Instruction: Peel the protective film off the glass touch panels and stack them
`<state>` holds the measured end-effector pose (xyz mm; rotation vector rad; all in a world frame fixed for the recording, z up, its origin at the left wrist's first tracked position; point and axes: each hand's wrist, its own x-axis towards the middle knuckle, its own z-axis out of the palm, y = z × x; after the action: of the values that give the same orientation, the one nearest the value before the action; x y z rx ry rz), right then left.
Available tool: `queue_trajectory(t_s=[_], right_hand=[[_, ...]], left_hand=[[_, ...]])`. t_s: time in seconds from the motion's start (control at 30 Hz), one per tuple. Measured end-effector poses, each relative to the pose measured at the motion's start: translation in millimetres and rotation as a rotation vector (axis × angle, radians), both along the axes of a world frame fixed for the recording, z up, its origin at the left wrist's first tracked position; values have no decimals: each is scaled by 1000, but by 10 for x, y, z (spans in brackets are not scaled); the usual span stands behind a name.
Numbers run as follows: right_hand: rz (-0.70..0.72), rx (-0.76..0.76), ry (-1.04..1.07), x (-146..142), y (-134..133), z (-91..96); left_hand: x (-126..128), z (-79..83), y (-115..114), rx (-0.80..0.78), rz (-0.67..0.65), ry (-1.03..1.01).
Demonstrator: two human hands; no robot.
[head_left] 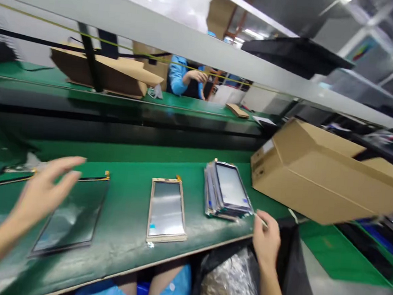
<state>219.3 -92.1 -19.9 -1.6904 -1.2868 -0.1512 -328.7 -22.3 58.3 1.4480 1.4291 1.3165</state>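
My left hand [46, 191] hovers over the left of the green worktop, thumb and fingers apart, nothing in it. Beneath and beside it lies a dark glass screen panel [76, 219] with a small orange flex tab at its top corner. A screen panel with a beige border [167, 209] rests face up in the middle. To its right stands a slightly skewed stack of screen panels [230, 187]. By the stack's near right corner, at the bench edge, my right hand [266, 241] is closed in a pinch; a thin pale sliver shows at its fingertips, too small to name.
A large cardboard box [318, 172] stands tilted at the right. Below the bench edge hangs a black bag with clear crumpled plastic [234, 284]. A shelf beam [141, 28] crosses overhead. Another person in blue [178, 77] works beyond, near an open carton [103, 72].
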Motion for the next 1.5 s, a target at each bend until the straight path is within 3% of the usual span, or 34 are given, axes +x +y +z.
queue_trajectory(t_s=[0.13, 0.2, 0.27, 0.37, 0.53, 0.63, 1.0, 1.27, 1.5], right_hand=[[9, -91, -69, 182, 613, -5], [25, -132, -108, 216, 778, 18], [32, -157, -155, 208, 813, 44], [76, -174, -261, 90, 697, 86], [346, -232, -458, -247, 444, 141], [398, -236, -527, -345, 388, 150], [379, -347, -541, -468, 449, 222], [280, -710, -427, -452, 896, 501], [214, -990, -479, -721, 1144, 706]], left_hand=[[1895, -181, 220, -23, -502, 43], [2630, -306, 288, -21, -620, 34], [3138, -454, 338, -31, -650, 31], [3509, -659, 344, -41, -655, 31], [3519, -804, 216, -4, -667, 74], [3458, -816, 162, 12, -678, 147], [3474, -812, 127, -1, -724, 406], [3500, -772, 66, -11, -716, 507], [3496, -707, 37, 6, -700, 548]])
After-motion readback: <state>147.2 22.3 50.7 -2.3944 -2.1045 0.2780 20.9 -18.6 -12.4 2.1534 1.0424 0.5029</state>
